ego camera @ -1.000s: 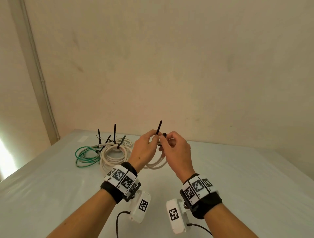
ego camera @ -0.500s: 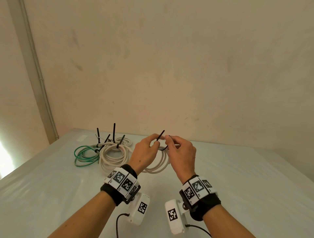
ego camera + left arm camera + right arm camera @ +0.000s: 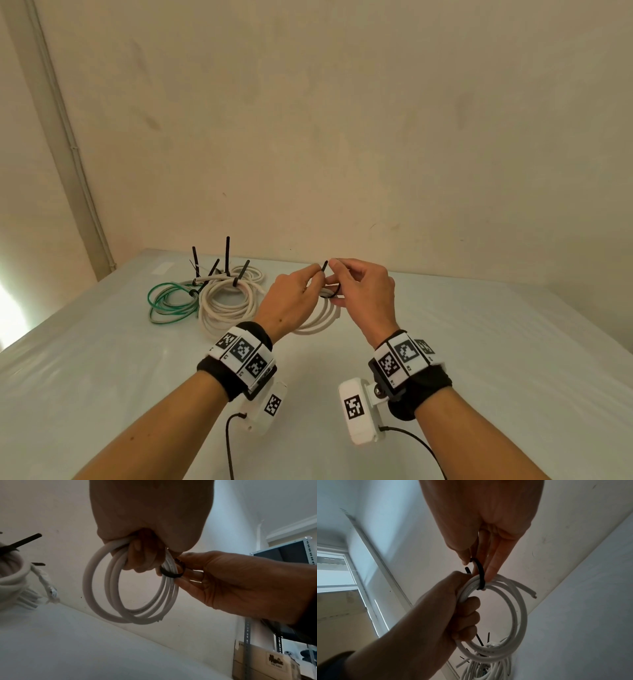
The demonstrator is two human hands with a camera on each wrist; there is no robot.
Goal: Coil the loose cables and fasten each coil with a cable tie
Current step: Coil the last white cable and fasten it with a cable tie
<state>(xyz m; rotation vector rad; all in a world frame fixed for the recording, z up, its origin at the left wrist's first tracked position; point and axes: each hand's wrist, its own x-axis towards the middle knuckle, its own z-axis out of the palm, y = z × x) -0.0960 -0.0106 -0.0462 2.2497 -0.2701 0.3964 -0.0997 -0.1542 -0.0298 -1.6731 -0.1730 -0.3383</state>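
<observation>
A small coil of white cable (image 3: 106,588) (image 3: 513,622) (image 3: 318,320) hangs in the air over the table, gripped at its top by my left hand (image 3: 291,301) (image 3: 453,615). A black cable tie (image 3: 171,574) (image 3: 480,573) (image 3: 334,291) loops loosely round the coil's strands. My right hand (image 3: 363,291) (image 3: 214,580) pinches the tie's loop between thumb and fingers. The tie's free tail (image 3: 323,267) sticks up between the two hands. One cut end of the cable (image 3: 534,595) juts out to the side.
On the pale table (image 3: 479,359) at the back left lie a tied white coil (image 3: 226,301) and a tied green coil (image 3: 168,301), with black tie tails (image 3: 227,253) standing up. A wall rises close behind. A cardboard box (image 3: 267,661) and metal rack stand off to the right.
The tie's upright tail has become shorter and tilted. My right hand has shifted a little to the right and its fingers have spread. The coil stays in my left hand.
</observation>
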